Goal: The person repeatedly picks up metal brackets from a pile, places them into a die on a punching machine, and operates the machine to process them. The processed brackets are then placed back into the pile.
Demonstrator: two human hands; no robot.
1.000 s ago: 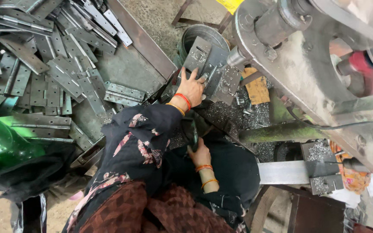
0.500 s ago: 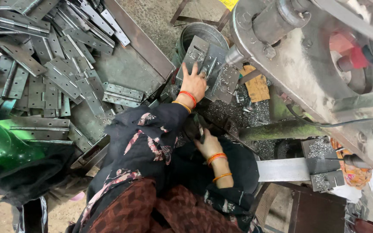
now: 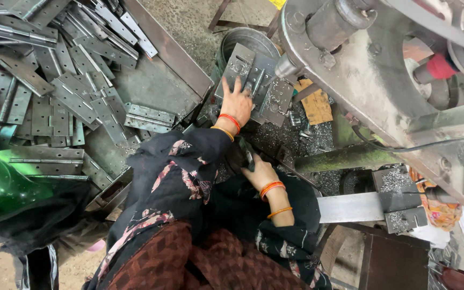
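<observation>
Left hand (image 3: 236,103) is stretched out to 12 o'clock, palm down and fingers spread flat on a stack of punched steel plates (image 3: 253,80) sitting over the mouth of a round metal tub (image 3: 253,40). It's pressing on them, not closed around anything; no pinch visible yet.

Right hand (image 3: 259,172) is low at centre, near the lap, curled around a small dark part (image 3: 247,153). Can't tell exactly what the part is or how tight the grip is, since the fingers hide most of it.

Surroundings: big pile of finished hinges (image 3: 55,91) across 9 to 11 o'clock on a sheet-metal tray (image 3: 151,86). Press machine frame (image 3: 382,91) fills 1 to 3 o'clock. Metal swarf (image 3: 280,137) is scattered just right of the left wrist. A flat steel bar (image 3: 350,207) juts out at 4 o'clock.

Judgement on the step in hand, which looks like taking one plate off the stack:
- Slide the top plate sideways with the fingertips to break it free, then lift by the edge. The plates overlap and sit askew, so a straight pull may drag two.
- Keep the palm off the punched edges and the swarf; burrs likely.
- The stack overhangs the tub rim, so avoid pushing down on the far side or it could tip.
- Keep the sleeve (image 3: 183,161) clear of the press.
</observation>
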